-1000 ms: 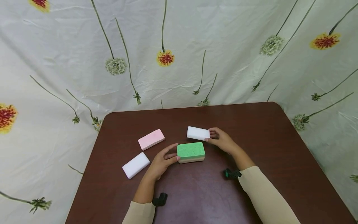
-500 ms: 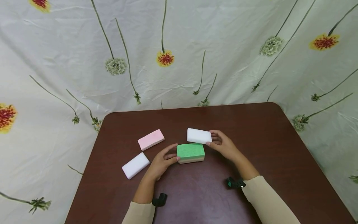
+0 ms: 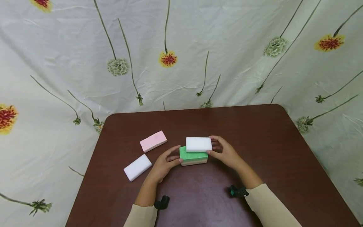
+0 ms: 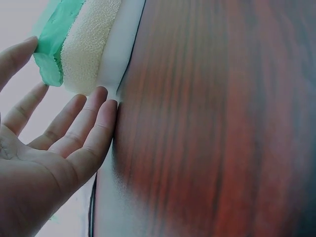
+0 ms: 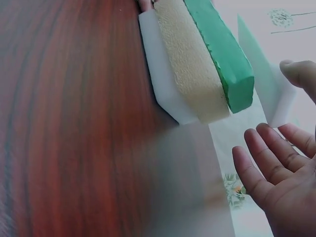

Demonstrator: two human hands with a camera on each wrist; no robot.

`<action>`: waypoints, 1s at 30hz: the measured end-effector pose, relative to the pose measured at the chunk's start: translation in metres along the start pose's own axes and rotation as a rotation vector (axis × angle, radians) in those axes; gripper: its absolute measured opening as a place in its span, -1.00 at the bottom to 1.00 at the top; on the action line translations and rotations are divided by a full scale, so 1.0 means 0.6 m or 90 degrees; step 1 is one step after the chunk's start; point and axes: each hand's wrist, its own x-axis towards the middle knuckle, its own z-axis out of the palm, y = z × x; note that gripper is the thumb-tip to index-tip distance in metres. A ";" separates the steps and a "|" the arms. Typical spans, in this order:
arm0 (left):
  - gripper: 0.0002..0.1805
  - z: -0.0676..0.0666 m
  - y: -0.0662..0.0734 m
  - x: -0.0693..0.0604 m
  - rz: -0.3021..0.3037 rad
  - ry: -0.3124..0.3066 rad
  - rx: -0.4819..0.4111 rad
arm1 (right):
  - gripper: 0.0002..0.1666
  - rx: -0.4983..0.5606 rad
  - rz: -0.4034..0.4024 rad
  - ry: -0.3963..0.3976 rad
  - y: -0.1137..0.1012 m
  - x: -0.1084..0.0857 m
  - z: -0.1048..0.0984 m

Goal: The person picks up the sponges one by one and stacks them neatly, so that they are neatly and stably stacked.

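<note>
My right hand point(image 3: 228, 153) grips a white sponge block point(image 3: 199, 144) by its right end, thumb in front and fingers behind. In the right wrist view, a gap shows between this block and the green sponge point(image 5: 232, 64) beneath it. The green sponge tops a stack, over a cream sponge point(image 4: 91, 44) and a white block point(image 5: 165, 74) on the table. At the stack's left end, my left hand point(image 3: 164, 164) holds the green sponge between thumb and index finger. Its other fingers spread lower, beside the stack.
A pink sponge block point(image 3: 153, 141) lies left of the stack on the dark brown table point(image 3: 238, 123). Nearer to me lies another white block point(image 3: 137, 167). Behind the table hangs a pale flowered cloth point(image 3: 141, 41). Each wrist wears a black strap device.
My right hand has brought the white sponge block toward me and slightly left, from behind the stack to over the green sponge. The left hand has stayed in place.
</note>
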 end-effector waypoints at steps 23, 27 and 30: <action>-0.28 0.001 0.001 -0.001 -0.012 -0.010 -0.022 | -0.22 -0.070 -0.048 -0.021 -0.012 -0.014 0.027; -0.26 0.001 0.001 -0.001 -0.014 -0.011 -0.026 | -0.21 -0.087 -0.052 -0.025 -0.009 -0.013 0.024; -0.25 0.002 0.000 -0.001 -0.013 -0.010 -0.027 | -0.20 -0.109 -0.046 -0.029 -0.008 -0.013 0.024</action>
